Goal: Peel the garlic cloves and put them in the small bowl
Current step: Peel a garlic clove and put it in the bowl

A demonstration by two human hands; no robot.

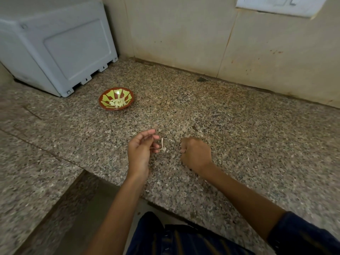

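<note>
1. We see the left hand held just above the counter, palm turned inward, its fingers loosely curled.
2. At the tips of those fingers sits a small pale garlic stem, a dry stalk with a papery clump at its base. We cannot tell whether the fingertips truly pinch it or whether it merely lies on the counter just beside them.
3. The right hand is balled into a fist, knuckles up, resting on or just above the counter near the stem. Whether anything is enclosed in that fist we cannot tell; nothing shows between the fingers.
4. The small bowl, reddish brown with a green pattern inside, stands on the counter well beyond the left hand, toward the far left.
5. A heap of peeled garlic cloves lies in the bottom of that bowl.
6. A pale grey box stands tilted in the far left corner, just behind the bowl.
7. A tiled wall rises behind the counter, with a white switch plate at the top right.
8. A dark sleeve covers the right upper arm at the lower edge.
</note>
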